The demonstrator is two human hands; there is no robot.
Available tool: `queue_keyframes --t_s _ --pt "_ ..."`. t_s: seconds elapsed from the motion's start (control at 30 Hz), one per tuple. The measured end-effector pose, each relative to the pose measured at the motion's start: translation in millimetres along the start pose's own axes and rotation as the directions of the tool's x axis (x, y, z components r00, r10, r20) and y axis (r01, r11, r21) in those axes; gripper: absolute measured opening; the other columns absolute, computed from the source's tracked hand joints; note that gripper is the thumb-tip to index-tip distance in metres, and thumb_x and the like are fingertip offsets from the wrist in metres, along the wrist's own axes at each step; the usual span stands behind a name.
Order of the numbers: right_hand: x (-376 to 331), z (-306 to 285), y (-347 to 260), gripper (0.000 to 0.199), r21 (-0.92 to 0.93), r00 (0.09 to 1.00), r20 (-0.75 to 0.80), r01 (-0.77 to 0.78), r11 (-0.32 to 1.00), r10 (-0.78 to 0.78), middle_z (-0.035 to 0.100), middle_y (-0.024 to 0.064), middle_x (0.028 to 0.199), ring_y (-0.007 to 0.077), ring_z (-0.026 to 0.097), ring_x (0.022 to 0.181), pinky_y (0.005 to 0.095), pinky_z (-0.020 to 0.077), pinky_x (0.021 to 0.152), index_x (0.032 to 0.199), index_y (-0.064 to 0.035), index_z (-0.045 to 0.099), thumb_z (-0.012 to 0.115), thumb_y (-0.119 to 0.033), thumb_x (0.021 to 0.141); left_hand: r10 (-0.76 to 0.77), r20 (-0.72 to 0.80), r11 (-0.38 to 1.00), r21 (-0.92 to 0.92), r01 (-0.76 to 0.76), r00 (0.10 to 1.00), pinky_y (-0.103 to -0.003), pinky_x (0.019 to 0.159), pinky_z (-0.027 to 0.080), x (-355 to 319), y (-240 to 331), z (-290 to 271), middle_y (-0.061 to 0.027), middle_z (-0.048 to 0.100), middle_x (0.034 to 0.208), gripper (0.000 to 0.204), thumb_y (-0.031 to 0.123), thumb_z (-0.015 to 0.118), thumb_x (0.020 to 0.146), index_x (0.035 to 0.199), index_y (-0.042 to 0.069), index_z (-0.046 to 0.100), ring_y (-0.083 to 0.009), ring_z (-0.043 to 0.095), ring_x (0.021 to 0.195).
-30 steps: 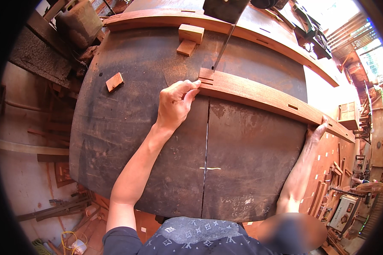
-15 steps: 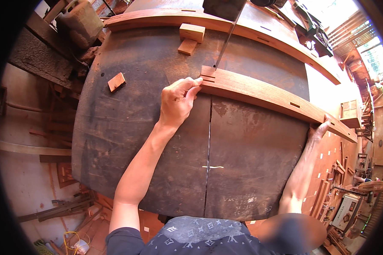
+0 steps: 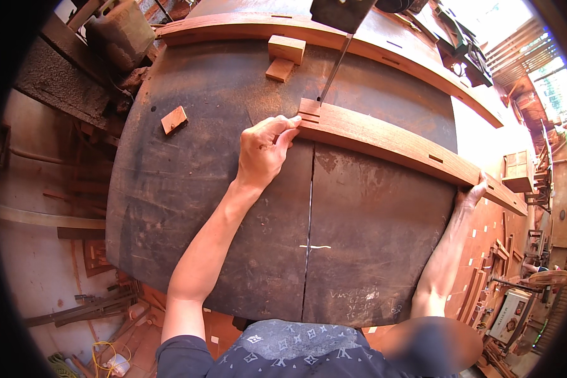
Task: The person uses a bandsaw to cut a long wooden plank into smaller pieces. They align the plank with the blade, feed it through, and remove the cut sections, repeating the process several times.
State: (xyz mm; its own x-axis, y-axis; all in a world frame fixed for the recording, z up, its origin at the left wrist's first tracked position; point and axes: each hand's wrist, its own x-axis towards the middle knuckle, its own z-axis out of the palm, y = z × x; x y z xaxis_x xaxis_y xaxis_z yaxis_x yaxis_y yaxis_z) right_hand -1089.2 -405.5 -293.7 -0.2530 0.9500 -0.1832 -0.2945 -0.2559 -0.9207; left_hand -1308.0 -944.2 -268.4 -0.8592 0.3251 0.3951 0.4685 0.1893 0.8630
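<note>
Workshop interior seen from above: a dark, scuffed metal saw table (image 3: 220, 208) fills the middle, split by a narrow seam running near to far. Across the far half lies a long reddish wooden rail (image 3: 397, 142), its long axis running from the centre toward the near right, with small slots cut in its top face. The rail's left end sits just beside a thin upright saw blade (image 3: 334, 66), which drops from a dark guard at the far edge; saw cuts already show in that end.

Left hand (image 3: 264, 151): fingers curled, fingertips pressing the rail's left end, thumb on the near edge; this hand is the nearer one to the blade. Right hand (image 3: 472, 192): closed over the rail's near edge close to its right end, well apart from the blade.

Two pale wooden blocks (image 3: 285, 55) lie stacked far of the blade, a small offcut (image 3: 174, 119) lies to the far left, and a second curved rail (image 3: 283, 28) runs along the far edge.
</note>
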Motion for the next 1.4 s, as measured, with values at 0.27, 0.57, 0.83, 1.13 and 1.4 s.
queue_keyframes --t_s 0.27,0.57,0.83,1.13,1.4 --pt "-0.4 -0.4 2.3 0.044 0.0 1.0 -0.002 0.008 1.0 -0.008 0.067 0.0108 0.12 0.0262 0.063 0.115 0.0471 0.0532 0.093 0.124 -0.0083 0.063 0.063 -0.042 0.095 0.009 -0.002 1.0 0.005 -0.009 1.0 -0.025 0.066 0.065 -2.8 -0.9 -1.2 -0.0046 0.076 0.091 0.009 -0.004 0.073 0.096 0.104 -0.002 0.077 -0.0066 0.071 0.081" --pt "-2.7 1.1 1.2 0.045 -0.002 1.0 -0.003 0.013 1.0 -0.013 0.066 0.0104 0.122 0.027 0.061 0.117 0.0484 0.0504 0.097 0.126 -0.0089 0.063 0.063 -0.043 0.095 0.005 -0.007 1.0 0.007 -0.004 1.0 -0.025 0.066 0.064 1.1 -0.6 0.0 -0.0052 0.078 0.093 0.009 -0.004 0.073 0.096 0.104 -0.002 0.077 -0.0067 0.071 0.081" --pt "0.7 -1.1 0.3 0.043 0.012 1.0 0.015 0.023 1.0 -0.023 0.067 0.0097 0.12 0.0261 0.062 0.115 0.047 0.051 0.095 0.123 -0.01 0.064 0.063 -0.042 0.095 0.05 -0.077 0.998 -0.038 -0.053 0.996 -0.03 0.056 0.053 4.0 -2.6 5.8 -0.0111 0.071 0.078 0.012 -0.002 0.077 0.09 0.102 0.001 0.076 -0.0177 0.068 0.06" --pt "-0.9 -2.2 0.3 0.042 0.002 0.999 0.017 0.034 0.999 -0.034 0.065 0.01 0.124 0.0269 0.06 0.118 0.0489 0.05 0.096 0.124 -0.0107 0.064 0.062 -0.042 0.096 0.23 -0.011 0.961 0.158 -0.225 0.973 -0.038 0.066 0.058 12.8 -1.7 -3.3 -0.0165 0.076 0.092 0.016 -0.002 0.079 0.085 0.101 0.003 0.077 -0.0357 0.074 0.081" --pt "-8.1 4.5 -0.9 0.043 -0.013 1.0 -0.02 0.005 1.0 -0.005 0.066 0.0096 0.124 0.0266 0.06 0.117 0.0482 0.0506 0.094 0.124 -0.0113 0.063 0.062 -0.044 0.095 0.268 -0.033 0.945 0.203 -0.256 0.963 -0.037 0.065 0.058 9.6 -1.3 -4.7 -0.0152 0.076 0.09 0.013 -0.001 0.08 0.085 0.097 0.003 0.077 -0.0339 0.075 0.08"
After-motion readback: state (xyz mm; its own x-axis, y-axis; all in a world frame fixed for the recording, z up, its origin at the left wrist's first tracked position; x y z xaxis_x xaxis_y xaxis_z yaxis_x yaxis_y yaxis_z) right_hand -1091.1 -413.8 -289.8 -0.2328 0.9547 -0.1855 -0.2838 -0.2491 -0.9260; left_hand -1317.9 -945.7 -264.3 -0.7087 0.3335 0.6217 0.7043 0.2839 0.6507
